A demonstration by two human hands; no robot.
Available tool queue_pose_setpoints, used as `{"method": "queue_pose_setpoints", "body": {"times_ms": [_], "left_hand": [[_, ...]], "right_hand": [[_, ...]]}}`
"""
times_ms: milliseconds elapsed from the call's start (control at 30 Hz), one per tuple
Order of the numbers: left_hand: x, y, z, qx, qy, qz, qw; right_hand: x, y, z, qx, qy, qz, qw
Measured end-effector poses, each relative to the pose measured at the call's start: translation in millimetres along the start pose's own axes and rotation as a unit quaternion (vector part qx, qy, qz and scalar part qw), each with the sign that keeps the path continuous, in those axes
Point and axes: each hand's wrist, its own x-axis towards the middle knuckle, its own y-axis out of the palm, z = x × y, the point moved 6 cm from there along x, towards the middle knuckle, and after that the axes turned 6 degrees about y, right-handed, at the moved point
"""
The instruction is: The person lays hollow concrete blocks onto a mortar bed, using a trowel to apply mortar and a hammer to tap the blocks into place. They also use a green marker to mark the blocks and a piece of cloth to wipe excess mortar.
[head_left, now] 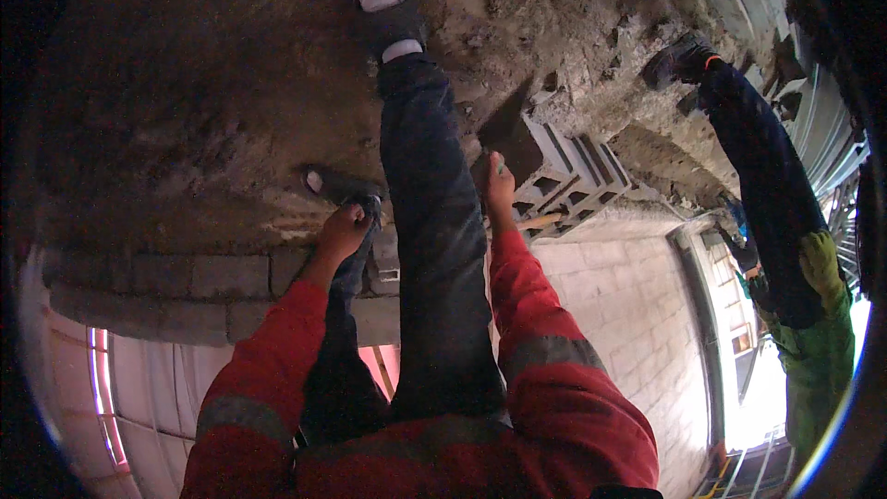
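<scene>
My left hand [344,229] is closed in front of my lower leg, beside a dark shoe [338,187]. What it holds, if anything, is too small to make out. Farther right, my right hand [501,187] is also closed, with a speck of green at its fingers that I cannot identify. Just beyond that hand stands a stack of grey hollow concrete blocks [554,159]. A light wooden handle [539,221] lies against the blocks near my right wrist; its other end is hidden.
Rough, uneven dirt [212,102] covers the ground ahead. A low block wall [162,275] runs along the left, a pale block wall [614,282] on the right. At far right stands another person with a green sleeve [818,360] and a yellowish glove [819,263].
</scene>
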Motion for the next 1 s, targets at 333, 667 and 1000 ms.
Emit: {"method": "queue_pose_setpoints", "body": {"times_ms": [333, 667, 1000], "left_hand": [[1.1, 4.9, 11.9, -0.012, 0.022, -0.045, 0.999], [-5.8, -6.9, -14.3, -0.045, -0.027, -0.042, 0.998], [-46.8, 4.8, -27.1, -0.247, -0.038, -0.168, 0.954]], "right_hand": [[-2.5, 13.9, 23.3, 0.101, 0.144, 0.039, 0.984], [-8.5, -8.1, -6.4, -0.315, -0.290, 0.101, 0.898], [-82.6, 23.3, 326.8, -0.347, -0.473, 0.015, 0.810]]}}
